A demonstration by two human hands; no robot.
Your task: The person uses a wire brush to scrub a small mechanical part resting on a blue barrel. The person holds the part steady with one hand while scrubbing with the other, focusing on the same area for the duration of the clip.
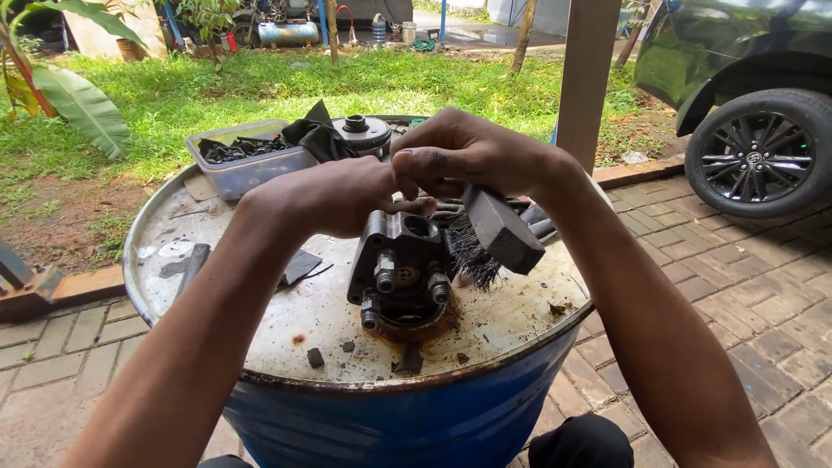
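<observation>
Presently, my left hand (334, 195) sits over the top of the dark metal pump body (400, 269), fingers curled and pressed against its upper edge to hold it upright. The part stands near the front middle of the rusty, paint-flaked drum top (286, 325), its fittings and bolt heads facing me. My right hand (468, 156) is closed on the block handle of a stiff black brush (490, 234), fingers wrapped over the back of the block, thumb tucked toward the left hand. The bristles point down and left, touching the right flank of the pump body.

Findings on method, as judgement only:
- The holding hand covers the top of the casting; that seems adequate, but the base rests on a rust ring and could skid under a hard stroke. Downward pressure should stay firm.
- Short strokes away from the holding fingers look safer, since thumb and bristles are close together.
- The recesses around the threaded fittings are where grime would lodge; angling the bristle tips into them would serve better than flat passes.
- Loose flakes and small dark fragments lie on the drum just in front of the part and could be dragged back onto it.

Other items noted: a clear plastic tray (251, 165) of dark small parts at the far left of the drum, a black rag (316, 134) beside it, and a round toothed gear part (360, 132) behind my hands. Beyond are grass, brick paving and a dark car's wheel (758, 152), well apart from the work.
</observation>
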